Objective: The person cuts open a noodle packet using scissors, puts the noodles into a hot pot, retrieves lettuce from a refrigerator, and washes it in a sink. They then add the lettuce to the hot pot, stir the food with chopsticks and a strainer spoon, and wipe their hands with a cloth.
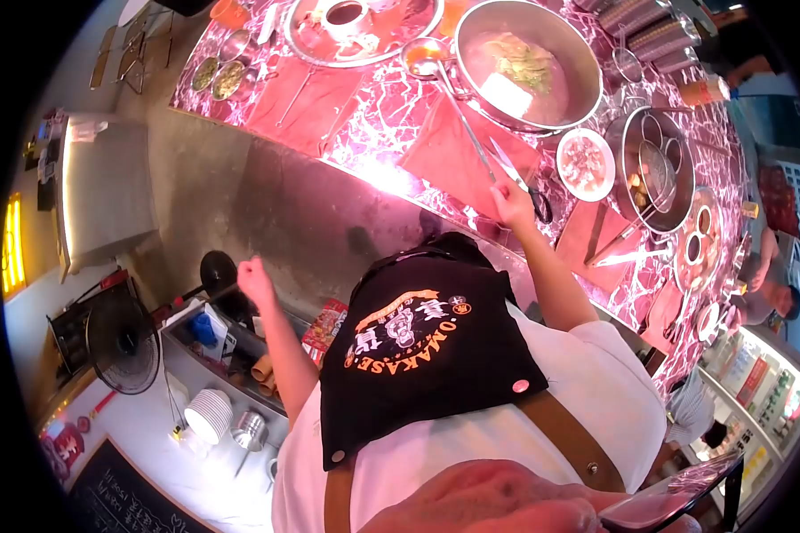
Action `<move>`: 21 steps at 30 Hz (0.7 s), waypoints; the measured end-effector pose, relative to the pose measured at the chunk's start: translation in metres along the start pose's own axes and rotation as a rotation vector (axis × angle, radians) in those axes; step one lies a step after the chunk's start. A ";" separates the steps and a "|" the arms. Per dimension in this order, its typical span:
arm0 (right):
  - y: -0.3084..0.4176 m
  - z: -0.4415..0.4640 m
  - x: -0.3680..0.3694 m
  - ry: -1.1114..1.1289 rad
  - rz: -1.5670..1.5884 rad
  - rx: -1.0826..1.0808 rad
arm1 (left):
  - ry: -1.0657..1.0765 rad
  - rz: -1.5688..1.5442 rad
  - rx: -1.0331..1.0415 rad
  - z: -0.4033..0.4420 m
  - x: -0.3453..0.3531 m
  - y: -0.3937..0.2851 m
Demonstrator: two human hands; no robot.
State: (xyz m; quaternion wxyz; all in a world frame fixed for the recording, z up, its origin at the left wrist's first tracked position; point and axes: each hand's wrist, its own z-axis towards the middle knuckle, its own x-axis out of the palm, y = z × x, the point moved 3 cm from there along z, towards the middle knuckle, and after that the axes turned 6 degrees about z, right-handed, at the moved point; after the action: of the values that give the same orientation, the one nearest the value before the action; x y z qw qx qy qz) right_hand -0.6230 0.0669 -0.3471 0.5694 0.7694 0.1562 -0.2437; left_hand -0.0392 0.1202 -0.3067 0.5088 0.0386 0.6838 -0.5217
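Observation:
My right hand (pixel 513 202) is closed around the end of a long-handled ladle (pixel 465 123) at the counter's near edge. The ladle's bowl, holding orange-red liquid, lies beside a large metal pot (pixel 593 89). In that pot are pale contents, green bits and a white block. Scissors (pixel 507 164) with black handles lie on a red cloth (pixel 444 151), right beside my right hand. Away from the counter, my left hand (pixel 256 280) is raised with its fingers curled in; whether it holds anything is hidden.
A white bowl (pixel 587 191) of pinkish pieces and a deep pot (pixel 689 191) with strainers stand to the right. A wide pan (pixel 364 59) is at the back. A fan (pixel 123 342) and stacked white bowls (pixel 208 416) are at left. Other people are at far right.

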 end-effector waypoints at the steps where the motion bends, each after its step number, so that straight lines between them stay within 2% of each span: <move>1: -0.001 -0.003 -0.001 -0.027 -0.001 0.014 | 0.006 0.065 -0.015 -0.009 0.011 0.027; 2: -0.001 -0.004 0.004 -0.032 0.003 0.009 | 0.064 0.104 -0.161 -0.024 0.016 0.042; 3: -0.012 -0.001 0.014 -0.026 -0.079 -0.092 | 0.060 0.015 -0.132 -0.033 0.031 0.115; 4: 0.003 -0.005 0.023 0.058 0.000 -0.074 | 0.130 0.229 -0.257 -0.046 0.032 0.156; 5: -0.001 -0.002 0.039 0.129 -0.017 0.051 | 0.245 0.074 -0.395 -0.063 0.019 0.150; 6: 0.024 -0.008 0.050 0.217 0.319 -0.035 | 0.219 0.235 -0.434 -0.078 0.003 0.144; 7: 0.013 0.000 0.081 0.285 0.658 0.008 | 0.287 0.029 -0.619 -0.082 -0.004 0.186; 8: 0.047 0.000 0.085 0.225 0.127 -0.283 | 0.149 0.027 -0.664 -0.083 -0.031 0.184; 10: 0.066 0.008 0.121 0.330 0.060 -0.323 | 0.003 0.057 -0.695 -0.075 -0.095 0.185; 11: 0.089 0.005 0.142 0.396 0.066 -0.267 | -0.165 0.005 -0.606 -0.065 -0.119 0.224; 12: 0.108 0.005 0.166 0.445 0.068 -0.370 | -0.326 -0.028 -0.510 -0.061 -0.138 0.261; 14: 0.142 0.005 0.213 0.560 0.099 -0.273 | -0.413 -0.082 -0.700 -0.045 -0.225 0.254; 16: 0.158 0.011 0.262 0.626 0.187 -0.247 | -0.712 -0.040 -0.675 -0.040 -0.293 0.297; 18: 0.191 0.001 0.304 0.685 0.210 -0.337 | -0.895 -0.026 -0.762 -0.055 -0.367 0.302; 20: 0.217 -0.018 0.343 0.722 0.190 -0.324 | -1.095 0.284 -0.726 -0.078 -0.428 0.337; 21: 0.229 -0.030 0.359 0.741 0.171 -0.420 | -1.103 0.347 -0.831 -0.091 -0.450 0.363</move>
State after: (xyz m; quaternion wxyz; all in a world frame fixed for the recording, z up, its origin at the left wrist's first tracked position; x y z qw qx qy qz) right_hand -0.1995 0.0129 -0.3553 0.6372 0.6825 0.3319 0.1339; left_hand 0.3288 0.5680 -0.2258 0.8288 -0.3199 0.4531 -0.0730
